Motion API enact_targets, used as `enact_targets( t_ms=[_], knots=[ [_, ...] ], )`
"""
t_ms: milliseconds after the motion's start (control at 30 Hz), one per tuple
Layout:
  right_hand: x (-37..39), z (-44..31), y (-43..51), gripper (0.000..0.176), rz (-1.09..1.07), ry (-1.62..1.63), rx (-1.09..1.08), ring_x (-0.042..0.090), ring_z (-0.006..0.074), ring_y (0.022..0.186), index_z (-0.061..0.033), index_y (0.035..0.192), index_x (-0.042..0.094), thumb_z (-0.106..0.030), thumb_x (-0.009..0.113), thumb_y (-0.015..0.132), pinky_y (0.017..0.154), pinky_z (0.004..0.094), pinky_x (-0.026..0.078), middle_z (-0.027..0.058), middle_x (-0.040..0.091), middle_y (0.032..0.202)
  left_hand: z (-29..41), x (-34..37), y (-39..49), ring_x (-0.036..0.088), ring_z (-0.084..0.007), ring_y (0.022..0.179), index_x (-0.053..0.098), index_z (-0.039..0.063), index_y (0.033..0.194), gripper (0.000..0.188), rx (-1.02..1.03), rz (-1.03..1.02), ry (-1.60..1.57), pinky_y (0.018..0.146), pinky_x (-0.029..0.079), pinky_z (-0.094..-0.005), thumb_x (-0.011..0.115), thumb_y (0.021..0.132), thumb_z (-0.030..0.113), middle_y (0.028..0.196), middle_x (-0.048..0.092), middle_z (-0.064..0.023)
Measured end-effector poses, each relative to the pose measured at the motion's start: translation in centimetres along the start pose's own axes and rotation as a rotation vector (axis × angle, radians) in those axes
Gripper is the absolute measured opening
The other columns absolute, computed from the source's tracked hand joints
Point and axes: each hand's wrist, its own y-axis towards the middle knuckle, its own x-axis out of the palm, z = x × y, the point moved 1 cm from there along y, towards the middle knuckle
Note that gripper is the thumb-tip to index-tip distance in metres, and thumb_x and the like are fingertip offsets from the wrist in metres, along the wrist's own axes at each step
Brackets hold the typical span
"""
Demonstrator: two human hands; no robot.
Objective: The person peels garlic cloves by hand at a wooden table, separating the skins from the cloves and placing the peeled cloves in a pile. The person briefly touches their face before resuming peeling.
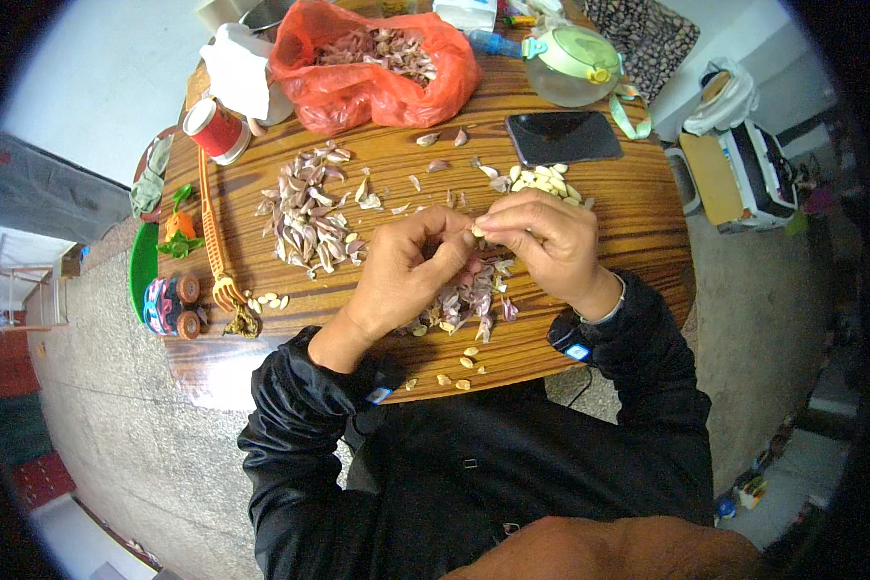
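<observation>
My left hand (pixel 413 264) and my right hand (pixel 547 243) meet over the wooden table, their fingertips together on a small garlic clove (pixel 478 231). Under them lies a heap of papery garlic skins (pixel 471 293). Just beyond my right hand is a pile of peeled garlic cloves (pixel 540 180). Unpeeled garlic cloves (pixel 308 210) form a larger pile to the left of my left hand. A red plastic bag (pixel 384 101) at the far side holds many more cloves. Several loose pale pieces (pixel 464 384) lie near the table's front edge.
A dark smartphone (pixel 564 138) lies at the right, below a green-lidded bottle (pixel 573 65) with a strap. To the left are a red paper cup (pixel 217 130), an orange fork-ended plastic stick (pixel 210 217), a toy car (pixel 172 306) and an orange toy (pixel 180 226). The table edge (pixel 493 388) curves before me.
</observation>
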Motion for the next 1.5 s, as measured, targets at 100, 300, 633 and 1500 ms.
enact_targets(
  t_ms=[100, 300, 633, 1500],
  knots=[
    [0.0, -0.2, -0.1, 0.017, -0.005, -0.081, -0.086, 0.067, 0.0232, 0.075, -0.0058, 0.088, 0.069, 0.002, 0.074, 0.073, 0.065, 0.0311, 0.054, 0.0087, 0.067, 0.085, -0.2, 0.0, 0.1, 0.061, -0.0100, 0.067, 0.063, -0.002, 0.096, 0.013, 0.068, 0.077, 0.188, 0.063, 0.051, -0.0253, 0.058, 0.092, 0.009, 0.074, 0.065, -0.0038],
    [0.1, -0.1, -0.2, 0.019, -0.006, -0.088, -0.144, 0.067, 0.0220, 0.075, -0.0044, 0.088, 0.069, 0.002, 0.074, 0.072, 0.065, 0.0311, 0.054, 0.0084, 0.067, 0.085, -0.6, 0.0, 0.3, 0.052, -0.0062, 0.061, 0.060, 0.001, 0.080, 0.005, 0.238, 0.159, 0.407, 0.057, 0.046, -0.0258, 0.061, 0.083, 0.004, 0.064, 0.058, -0.0011],
    [0.6, -0.1, -0.3, 0.012, -0.031, 0.302, 0.151, 0.067, 0.0200, 0.080, -0.0025, 0.087, 0.068, -0.001, 0.074, 0.077, 0.070, 0.0286, 0.052, 0.0096, 0.069, 0.087, -0.8, 0.4, 0.2, 0.041, -0.0013, 0.064, 0.055, 0.006, 0.078, 0.011, 0.197, 0.057, -0.069, 0.056, 0.035, -0.0190, 0.054, 0.088, 0.000, 0.070, 0.049, 0.0080],
    [0.7, 0.5, -1.0, 0.020, -0.017, 0.487, 0.350, 0.061, 0.0110, 0.076, 0.0020, 0.106, 0.061, -0.015, 0.056, 0.097, 0.070, 0.0237, 0.052, 0.0099, 0.066, 0.098, 0.2, -0.2, -0.1, 0.059, -0.0097, 0.069, 0.066, 0.002, 0.084, 0.004, 0.293, 0.145, 0.607, 0.063, 0.048, -0.0269, 0.064, 0.085, 0.005, 0.072, 0.063, -0.0020]
  ],
)
